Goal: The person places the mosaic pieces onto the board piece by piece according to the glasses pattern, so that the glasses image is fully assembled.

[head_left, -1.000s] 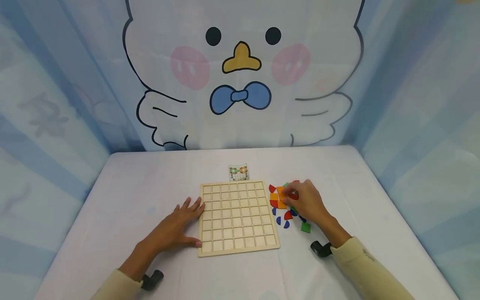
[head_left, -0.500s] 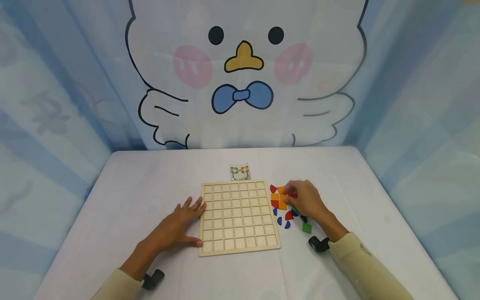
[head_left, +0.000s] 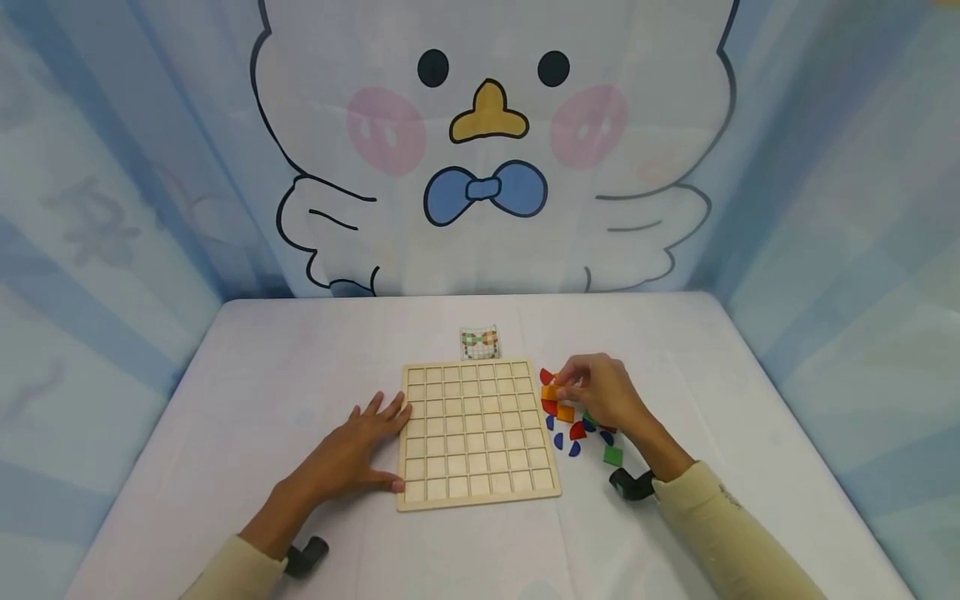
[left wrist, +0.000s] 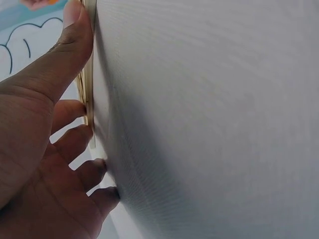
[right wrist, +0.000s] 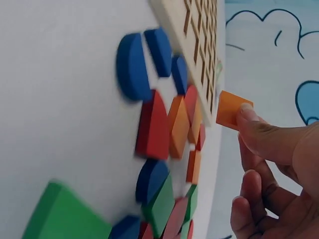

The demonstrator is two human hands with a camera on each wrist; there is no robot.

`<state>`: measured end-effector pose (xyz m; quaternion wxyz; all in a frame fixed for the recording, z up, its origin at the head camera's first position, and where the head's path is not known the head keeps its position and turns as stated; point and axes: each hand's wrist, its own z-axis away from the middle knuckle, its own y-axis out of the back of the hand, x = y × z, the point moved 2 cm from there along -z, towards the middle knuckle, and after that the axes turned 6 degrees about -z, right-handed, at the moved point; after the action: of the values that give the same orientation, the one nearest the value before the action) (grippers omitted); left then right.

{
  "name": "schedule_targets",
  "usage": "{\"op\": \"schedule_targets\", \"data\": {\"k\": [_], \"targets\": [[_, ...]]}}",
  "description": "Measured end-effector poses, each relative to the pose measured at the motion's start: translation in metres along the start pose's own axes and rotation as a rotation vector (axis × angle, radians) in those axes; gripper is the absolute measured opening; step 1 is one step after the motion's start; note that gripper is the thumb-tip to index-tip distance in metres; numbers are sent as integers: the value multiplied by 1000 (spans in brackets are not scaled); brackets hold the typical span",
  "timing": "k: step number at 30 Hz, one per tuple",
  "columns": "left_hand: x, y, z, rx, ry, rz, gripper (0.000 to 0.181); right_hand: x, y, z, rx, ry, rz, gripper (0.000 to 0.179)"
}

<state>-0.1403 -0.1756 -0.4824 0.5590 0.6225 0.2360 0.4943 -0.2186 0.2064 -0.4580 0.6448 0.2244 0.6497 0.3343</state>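
Note:
A wooden grid board [head_left: 480, 433] lies flat on the white table. Spread along its left edge, my left hand [head_left: 358, 454] touches the frame with thumb and fingertips; in the left wrist view the thumb [left wrist: 75, 45] is against the board's side. My right hand [head_left: 606, 390] pinches an orange square tile [right wrist: 233, 109] between thumb and fingers, raised over the loose pieces. Beneath it lie orange squares [right wrist: 178, 127], red quarter-round pieces [right wrist: 153, 127], blue half-round pieces [right wrist: 133, 67] and green squares [head_left: 612, 456].
A small pattern card [head_left: 480, 342] with a coloured grid drawing lies just behind the board. Black wrist cameras [head_left: 632, 485] sit at both cuffs. Behind the table [head_left: 300, 350] hangs a printed curtain [head_left: 480, 250].
My right hand has lifted an orange tile off the pile and shifted slightly up and left. My left hand keeps its place at the board's edge.

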Motion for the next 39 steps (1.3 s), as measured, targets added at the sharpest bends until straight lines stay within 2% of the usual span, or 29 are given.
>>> {"op": "schedule_targets", "data": {"k": [4, 10, 16, 24, 31, 34, 39], "targets": [[0, 0, 0, -5, 8, 10, 114, -10, -9, -4, -23, 27, -27, 9], [-1, 0, 0, 3, 6, 11, 114, -17, -22, -13, -52, 79, -4, 9], [-2, -1, 0, 7, 4, 20, 113, -19, -30, -17, -78, 60, 30, 10], [-2, -1, 0, -2, 13, 31, 113, -21, -37, -17, -76, 81, 97, 9], [-2, -1, 0, -6, 21, 27, 113, -20, -36, -17, -71, 105, 84, 6], [-1, -1, 0, -4, 19, 26, 113, -18, -32, -17, -59, 87, 58, 2], [-1, 0, 0, -5, 16, 20, 113, -14, -20, -18, -7, 30, 47, 7]]}}
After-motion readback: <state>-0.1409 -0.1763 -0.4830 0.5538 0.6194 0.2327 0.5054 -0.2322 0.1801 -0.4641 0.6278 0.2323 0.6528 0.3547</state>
